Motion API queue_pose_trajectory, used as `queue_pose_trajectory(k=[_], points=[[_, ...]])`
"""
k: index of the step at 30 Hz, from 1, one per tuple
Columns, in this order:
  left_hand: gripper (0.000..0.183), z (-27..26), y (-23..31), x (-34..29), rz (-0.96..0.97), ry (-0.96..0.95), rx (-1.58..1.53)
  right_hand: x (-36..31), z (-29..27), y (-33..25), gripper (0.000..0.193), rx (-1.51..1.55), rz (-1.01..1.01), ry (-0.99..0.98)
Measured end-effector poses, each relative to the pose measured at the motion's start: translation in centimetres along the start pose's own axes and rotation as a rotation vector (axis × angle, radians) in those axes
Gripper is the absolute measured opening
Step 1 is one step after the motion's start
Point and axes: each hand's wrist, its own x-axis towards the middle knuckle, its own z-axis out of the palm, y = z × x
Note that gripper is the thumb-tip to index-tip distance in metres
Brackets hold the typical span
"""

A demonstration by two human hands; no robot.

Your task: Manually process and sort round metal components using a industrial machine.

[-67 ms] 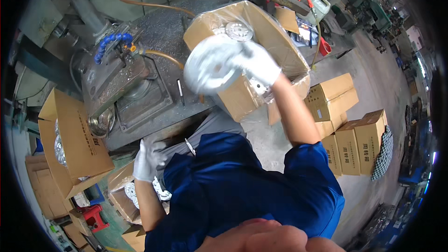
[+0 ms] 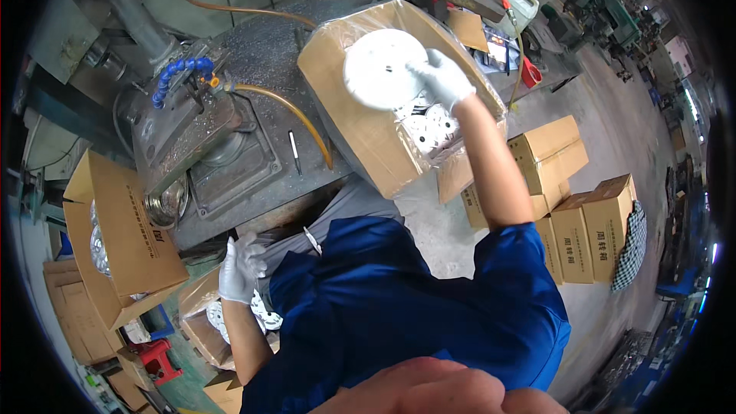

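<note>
A round, pale metal disc (image 2: 376, 69) with a small centre hole is held by its right rim in my gloved right hand (image 2: 446, 83). It hangs over the plastic-lined cardboard box (image 2: 356, 138), inside which more perforated metal discs (image 2: 429, 129) lie. Fingers apart, my gloved left hand (image 2: 242, 270) holds nothing beside the front edge of the metal worktable (image 2: 253, 54). Just below it stands a lower open box (image 2: 195, 307) with similar discs, partly hidden by my left forearm.
A machine with a blue segmented coolant hose (image 2: 180, 69) stands at the left of the table. Near it lie a marker pen (image 2: 295, 152) and an amber hose (image 2: 295, 111). An open carton (image 2: 123, 222) is at far left; stacked cartons (image 2: 571, 238) and a red stool (image 2: 159, 360) stand on the floor.
My right hand has carried the disc right and farther away, from the box's left edge to over its inside. My left hand has barely moved.
</note>
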Motion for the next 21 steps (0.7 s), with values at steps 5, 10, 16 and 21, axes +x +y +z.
queue_pose_trajectory(k=[5,10,16,21], points=[[0.059,-5.0,-3.0,-0.4,-0.055,0.210,-0.164,10.9,-5.1,14.3,0.012,0.303,0.523,0.153],[0.052,-7.8,-3.8,-3.8,-0.027,0.544,-0.026,12.7,-2.2,17.5,0.018,0.443,0.918,0.506],[0.041,-14.4,-9.3,-9.4,-0.030,0.750,0.053,10.1,-0.4,13.1,0.068,-0.756,0.622,0.322],[0.043,-23.0,-19.4,-11.9,-0.306,0.974,0.247,7.3,2.2,9.8,0.081,-0.998,0.406,0.139]])
